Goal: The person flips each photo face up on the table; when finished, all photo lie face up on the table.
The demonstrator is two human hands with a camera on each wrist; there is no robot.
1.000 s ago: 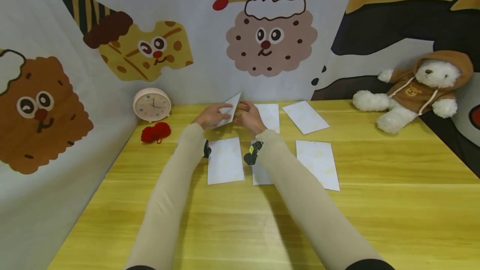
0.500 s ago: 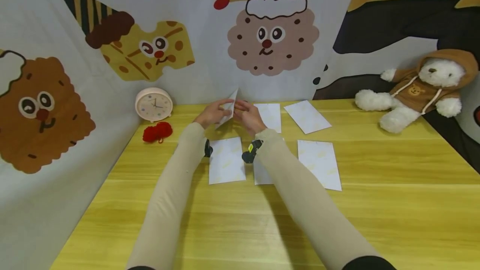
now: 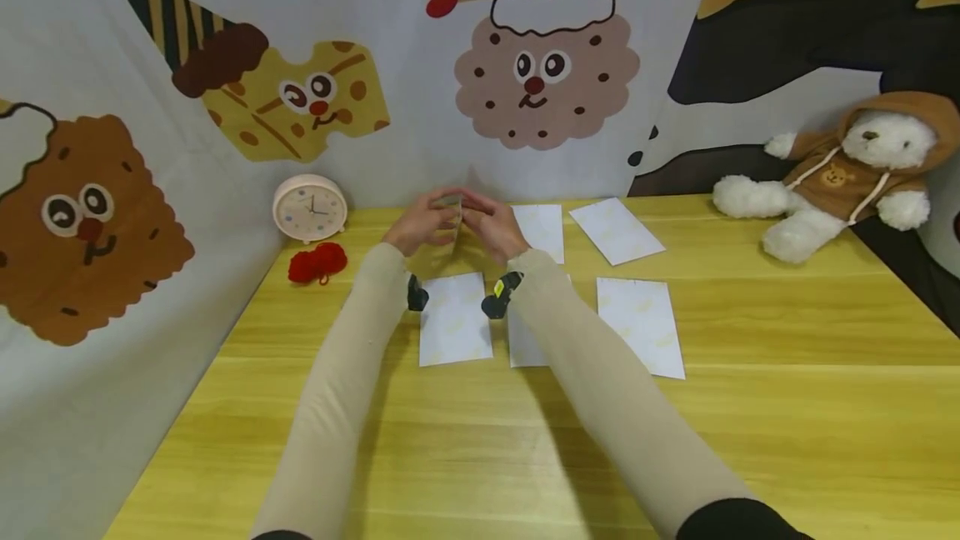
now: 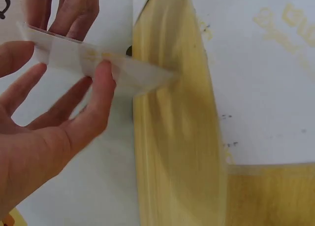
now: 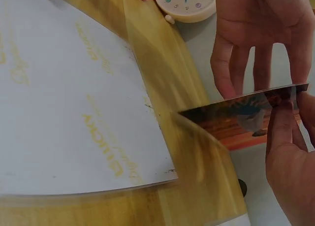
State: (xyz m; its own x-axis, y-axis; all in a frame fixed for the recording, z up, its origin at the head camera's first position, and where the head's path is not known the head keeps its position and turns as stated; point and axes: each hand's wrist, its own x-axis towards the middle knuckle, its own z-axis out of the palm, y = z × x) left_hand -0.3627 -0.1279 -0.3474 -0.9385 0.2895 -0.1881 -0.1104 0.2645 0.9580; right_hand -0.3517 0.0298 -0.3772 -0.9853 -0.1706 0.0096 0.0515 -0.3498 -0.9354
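Note:
A photo print (image 3: 458,222) stands nearly upright between both hands at the table's back edge. Its white back faces the left hand (image 3: 420,225), whose fingertips and thumb rest on it in the left wrist view. On the other side the right hand (image 3: 495,227) holds it too; in the right wrist view the picture side of the print (image 5: 231,118) shows dark, orange and blue tones. Below the hands lies a white-backed print (image 3: 455,319) with faint yellow lettering. Another print (image 3: 528,340) is partly hidden by the right forearm.
More white-backed prints lie to the right: one back print (image 3: 537,233), one slanted print (image 3: 617,230) and one front print (image 3: 642,327). A pink clock (image 3: 310,208) and red yarn (image 3: 318,262) sit at left. A plush bear (image 3: 847,173) leans at right. Behind hangs a cartoon cloth (image 3: 420,165).
The held print has turned from slanted to edge-on to the head view. Both hands' fingers have come up and together over its top edge. The prints on the table have not moved.

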